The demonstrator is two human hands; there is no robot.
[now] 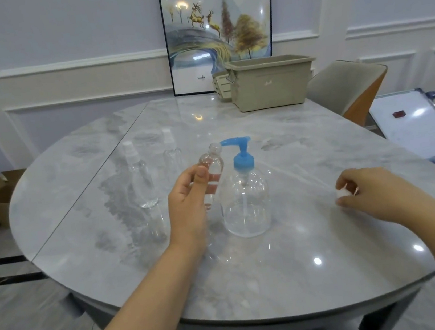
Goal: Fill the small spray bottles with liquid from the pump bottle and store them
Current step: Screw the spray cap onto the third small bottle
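Centrally, the left hand point(187, 197) gripped an uncapped spray bottle point(212, 176) under the pump bottle point(245, 203) nozzle; the right hand point(368, 191), at right, pinched a white spray cap point(342, 192).

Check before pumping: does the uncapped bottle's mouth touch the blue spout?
Cannot tell. In the head view the uncapped bottle's mouth meets the blue spout tip, but depth is unclear.

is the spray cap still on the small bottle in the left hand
No, the small bottle gripped by the left hand has a bare open neck, tilted toward the pump bottle spout.
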